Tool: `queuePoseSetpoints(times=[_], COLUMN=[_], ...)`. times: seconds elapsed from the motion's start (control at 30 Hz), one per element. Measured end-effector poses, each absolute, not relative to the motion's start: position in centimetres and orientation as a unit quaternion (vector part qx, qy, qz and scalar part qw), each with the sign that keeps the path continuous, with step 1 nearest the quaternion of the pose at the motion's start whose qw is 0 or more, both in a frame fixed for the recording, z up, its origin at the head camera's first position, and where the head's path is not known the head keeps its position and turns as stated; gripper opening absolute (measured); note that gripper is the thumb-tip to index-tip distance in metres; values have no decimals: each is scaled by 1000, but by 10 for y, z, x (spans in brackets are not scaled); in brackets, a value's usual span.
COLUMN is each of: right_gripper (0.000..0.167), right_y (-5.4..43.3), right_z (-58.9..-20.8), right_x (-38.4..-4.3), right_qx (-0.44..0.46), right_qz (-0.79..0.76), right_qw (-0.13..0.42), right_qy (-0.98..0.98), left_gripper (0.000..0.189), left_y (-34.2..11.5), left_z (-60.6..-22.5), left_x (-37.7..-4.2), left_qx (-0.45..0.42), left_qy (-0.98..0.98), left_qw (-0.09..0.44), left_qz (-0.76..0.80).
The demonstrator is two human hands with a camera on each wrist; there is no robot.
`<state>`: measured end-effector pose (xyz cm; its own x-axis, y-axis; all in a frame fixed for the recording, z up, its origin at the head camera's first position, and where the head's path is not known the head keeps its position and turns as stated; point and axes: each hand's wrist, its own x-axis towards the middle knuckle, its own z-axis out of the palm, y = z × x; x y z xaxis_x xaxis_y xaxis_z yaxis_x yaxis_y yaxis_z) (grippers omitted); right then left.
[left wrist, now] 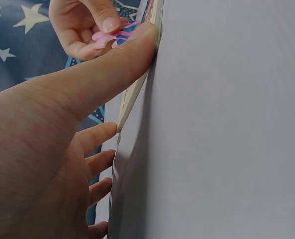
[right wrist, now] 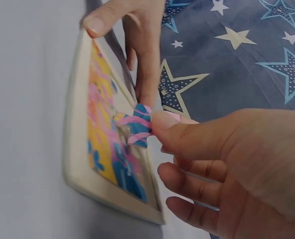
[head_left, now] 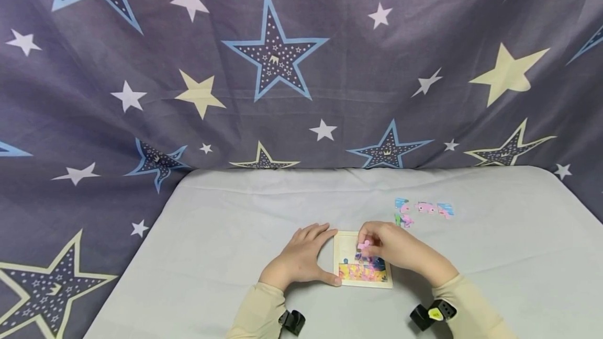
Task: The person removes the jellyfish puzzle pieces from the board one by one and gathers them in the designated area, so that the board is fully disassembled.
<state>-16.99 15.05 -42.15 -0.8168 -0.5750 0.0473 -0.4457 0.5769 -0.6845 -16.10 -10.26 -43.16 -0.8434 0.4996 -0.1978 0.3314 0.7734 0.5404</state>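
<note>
left grip [head_left: 303, 255]: released, fingers straight & spread; thumb on tray's near l corner, index fingertip at its far l corner, rest of fingers out to the l of tray
right grip [head_left: 390, 245]: grasping pc btwn thumb & fingertips; other fingers bent, approx over tray's r side
held pc [right wrist: 140, 128]: jigsaw pc, blue w/ pink stripes on printed side; up over tray, tilted; can't tell if its edge touches tray
tray [right wrist: 76, 139]: pale rim, lies flat on bench btwn both hands
fitted pcs [head_left: 358, 272]: yellow/orange w/ pink along tray's near side, dk blue toward the r; far l part of tray shows bare pale base
loose pcs [head_left: 425, 207]: 4 on bench, beyond & r of tray, well apart from it; pink & blue prints, one w/ green; 2 at the l end sit one nearer than the other, other 2 side by side
bench [head_left: 235, 213]: lt grey cloth cover, few soft creases
backdrop [head_left: 301, 114]: dk grey-purple cloth w/ blue, yellow & white stars
sleeves [head_left: 261, 310]: beige, both arms
wrist cams [head_left: 294, 322]: blk, one per wrist
</note>
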Motion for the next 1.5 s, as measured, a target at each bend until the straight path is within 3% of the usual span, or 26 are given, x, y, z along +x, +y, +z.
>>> queuePoseSetpoints(times=[0.33,0.97,1.5], right_gripper=[15,9,17], right_y=[165,221,263], right_z=[-416,-413,-424], right_x=[-176,-191,-202], right_qx=[-267,-183,-105], right_qz=[-380,-346,-318], right_qw=[81,11,-25], right_qy=[882,920,942], left_gripper=[105,106,106], left_y=[-102,-102,-103], left_z=[-432,-431,-429], left_x=[-162,-160,-159], left_qx=[224,227,224], left_qy=[927,928,927], left_qw=[164,160,163], left_qz=[251,250,251])
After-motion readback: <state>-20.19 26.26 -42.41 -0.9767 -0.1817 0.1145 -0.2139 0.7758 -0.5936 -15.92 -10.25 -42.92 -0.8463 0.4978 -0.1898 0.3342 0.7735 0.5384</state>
